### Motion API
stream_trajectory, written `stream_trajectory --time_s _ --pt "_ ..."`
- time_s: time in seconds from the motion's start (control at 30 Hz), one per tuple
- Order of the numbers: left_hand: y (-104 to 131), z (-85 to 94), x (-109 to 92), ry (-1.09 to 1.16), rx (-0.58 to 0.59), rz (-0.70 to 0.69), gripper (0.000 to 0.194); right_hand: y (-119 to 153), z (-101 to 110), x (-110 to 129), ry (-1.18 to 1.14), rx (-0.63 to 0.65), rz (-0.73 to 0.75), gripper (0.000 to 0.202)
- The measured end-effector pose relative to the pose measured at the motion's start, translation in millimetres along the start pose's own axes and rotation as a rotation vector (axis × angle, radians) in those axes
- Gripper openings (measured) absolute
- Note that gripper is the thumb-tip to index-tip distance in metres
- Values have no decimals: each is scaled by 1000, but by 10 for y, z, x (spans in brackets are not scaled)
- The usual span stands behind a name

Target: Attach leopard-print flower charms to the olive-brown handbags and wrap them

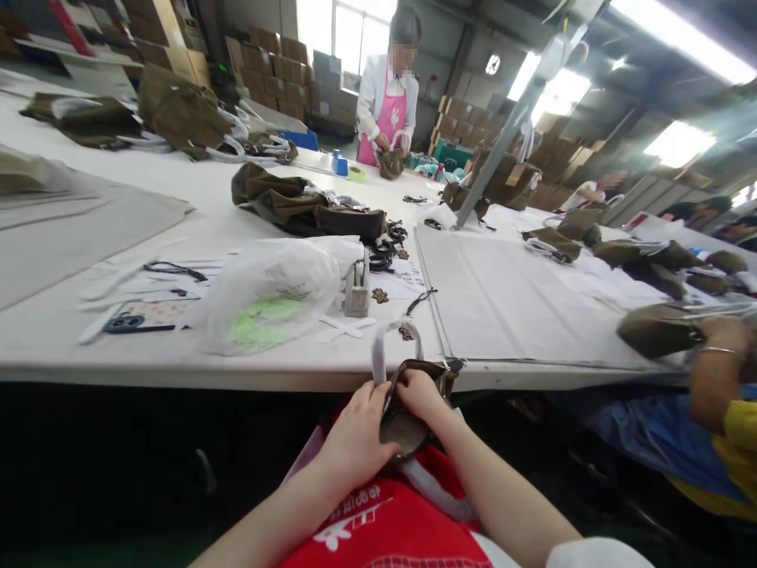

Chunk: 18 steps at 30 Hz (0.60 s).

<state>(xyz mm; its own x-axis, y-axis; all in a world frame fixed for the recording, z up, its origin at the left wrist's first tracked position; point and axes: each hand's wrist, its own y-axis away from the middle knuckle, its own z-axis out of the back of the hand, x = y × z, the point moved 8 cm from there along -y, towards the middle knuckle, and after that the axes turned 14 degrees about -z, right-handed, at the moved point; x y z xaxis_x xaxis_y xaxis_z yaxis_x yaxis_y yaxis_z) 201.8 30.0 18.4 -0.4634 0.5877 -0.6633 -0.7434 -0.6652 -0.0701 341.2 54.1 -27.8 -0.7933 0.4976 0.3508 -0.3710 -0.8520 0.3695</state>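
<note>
By the table (177, 372), left hand (358, 430) curled, clasping bag (407, 434); right hand (421, 394) dipped inside, grip hidden.

The head view looked forward and down from close above the left hand (358, 432) and right hand (421, 396), across the tabletop (177, 375) from its near edge.

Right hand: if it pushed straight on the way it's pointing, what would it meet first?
Probably the inside of the brown bag the right hand reaches into; depth is unclear there.
</note>
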Motion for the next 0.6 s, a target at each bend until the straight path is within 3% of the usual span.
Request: stream_trajectory --time_s 0.37,0.6 --pt "56 85 51 -36 -13 -26 78 370 119 196 214 -37 202 27" --pt "150 17 -47 -40 -18 -14 82 572 22 294 291 -93 345 22"
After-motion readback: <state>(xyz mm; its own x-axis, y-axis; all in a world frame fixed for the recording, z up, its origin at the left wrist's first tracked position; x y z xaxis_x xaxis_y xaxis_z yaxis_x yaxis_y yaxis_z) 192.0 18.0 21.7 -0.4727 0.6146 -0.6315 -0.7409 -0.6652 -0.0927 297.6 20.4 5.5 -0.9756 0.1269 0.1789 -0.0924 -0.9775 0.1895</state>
